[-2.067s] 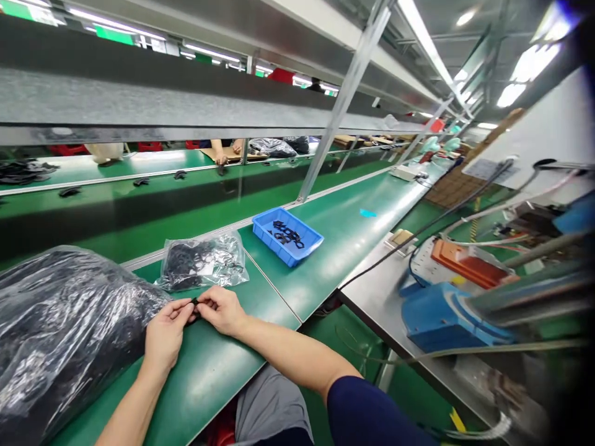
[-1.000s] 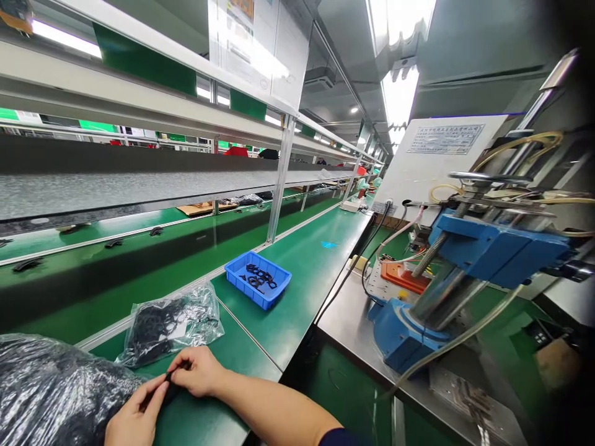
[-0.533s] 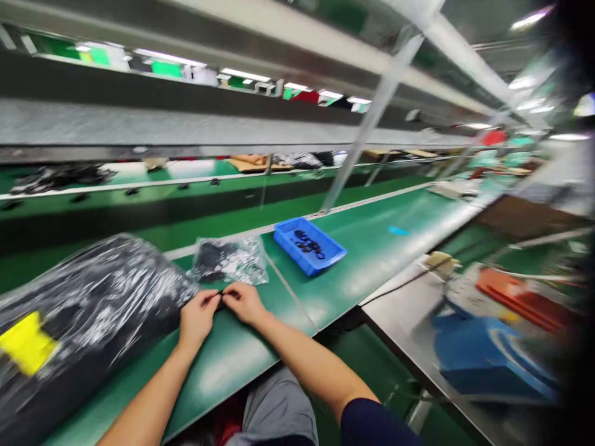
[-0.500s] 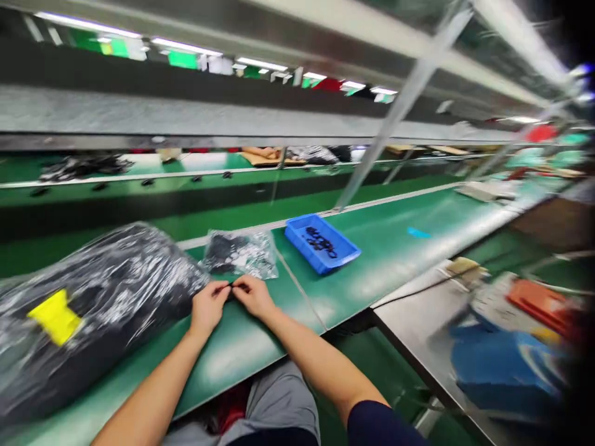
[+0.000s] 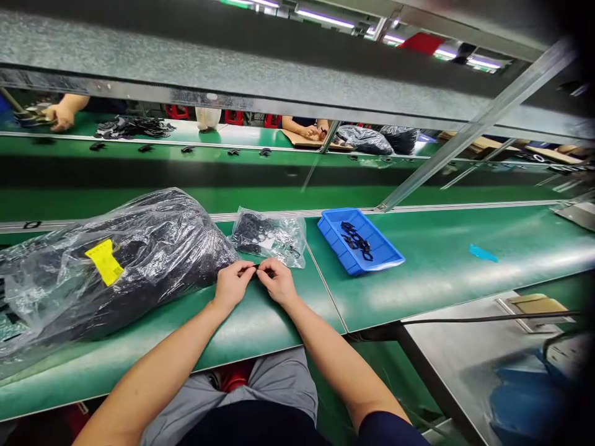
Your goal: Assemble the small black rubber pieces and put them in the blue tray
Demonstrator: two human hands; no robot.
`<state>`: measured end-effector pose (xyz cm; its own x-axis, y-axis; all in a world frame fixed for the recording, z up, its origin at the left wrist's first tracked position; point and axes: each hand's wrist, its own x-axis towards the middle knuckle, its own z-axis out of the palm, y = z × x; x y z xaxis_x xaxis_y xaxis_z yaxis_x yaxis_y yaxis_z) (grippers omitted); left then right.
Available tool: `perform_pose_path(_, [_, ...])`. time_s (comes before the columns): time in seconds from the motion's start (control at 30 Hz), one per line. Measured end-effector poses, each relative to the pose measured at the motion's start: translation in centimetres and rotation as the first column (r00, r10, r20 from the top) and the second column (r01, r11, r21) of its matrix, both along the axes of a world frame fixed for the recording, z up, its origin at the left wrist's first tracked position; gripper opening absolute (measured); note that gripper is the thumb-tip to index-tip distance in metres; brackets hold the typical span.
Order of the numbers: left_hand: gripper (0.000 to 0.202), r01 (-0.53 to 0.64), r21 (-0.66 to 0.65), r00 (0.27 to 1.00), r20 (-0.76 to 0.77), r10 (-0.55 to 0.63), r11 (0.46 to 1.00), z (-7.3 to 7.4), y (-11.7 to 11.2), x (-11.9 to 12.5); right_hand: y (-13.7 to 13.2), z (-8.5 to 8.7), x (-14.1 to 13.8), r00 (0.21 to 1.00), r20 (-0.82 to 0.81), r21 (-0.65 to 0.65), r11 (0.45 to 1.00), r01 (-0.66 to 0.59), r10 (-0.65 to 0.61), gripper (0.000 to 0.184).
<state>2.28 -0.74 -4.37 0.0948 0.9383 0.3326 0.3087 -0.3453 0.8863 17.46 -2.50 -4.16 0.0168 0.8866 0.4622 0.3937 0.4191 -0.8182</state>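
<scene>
Between my two hands, just above the green tabletop [image 5: 264,322], is a small black part [image 5: 256,267], mostly covered by fingers. My left hand [image 5: 232,285] pinches it from the left, and my right hand [image 5: 277,282] pinches it from the right. Directly behind the hands lies a clear plastic bag [image 5: 269,235] of small black pieces. To the left, a large clear bag [image 5: 153,266] full of black items bears a yellow label [image 5: 105,261]. A blue tray [image 5: 360,238] holding several small black parts stands to the right.
A metal brace [image 5: 465,136] slants up behind the tray, under a low overhead beam [image 5: 209,68]. Blue tape [image 5: 482,252] sticks to the table at right. A metal side table [image 5: 455,365] adjoins the front right. Co-workers' hands [image 5: 62,114] show across the line.
The view has swung, so the table, bags and tray appear shifted to the right. Both hands keep their pinch on the small black part, close together.
</scene>
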Motion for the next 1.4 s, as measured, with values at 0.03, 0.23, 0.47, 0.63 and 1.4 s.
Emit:
perform_pose_path(0.03, [0.013,0.000,0.004,1.000,-0.005,0.001,1.000,0.00,0.01,0.00,-0.01,0.01,0.01,1.000,0.003,0.002,1.000,-0.007,0.007,0.008])
perform_pose_path(0.23, [0.013,0.021,0.032,0.999,-0.043,-0.019,0.999,0.08,-0.17,-0.04,-0.16,0.02,0.00,1.000,-0.001,-0.039,0.999,0.028,-0.028,0.008])
perform_pose_path(0.47, [0.014,0.025,0.084,0.995,-0.097,-0.017,0.996,0.17,-0.43,-0.01,-0.30,0.15,-0.17,0.997,-0.004,-0.083,0.994,0.070,-0.071,0.009])
perform_pose_path(0.63, [0.017,0.031,0.101,0.994,-0.108,-0.021,0.994,0.32,-0.52,-0.02,-0.43,0.12,-0.27,0.995,-0.002,-0.094,0.990,0.101,-0.102,0.009])
perform_pose_path(1.4, [0.015,0.095,0.137,0.984,-0.160,-0.072,0.986,0.56,-0.33,-0.33,0.20,-0.22,0.40,0.995,-0.096,-0.188,0.982,-0.023,0.005,0.011])
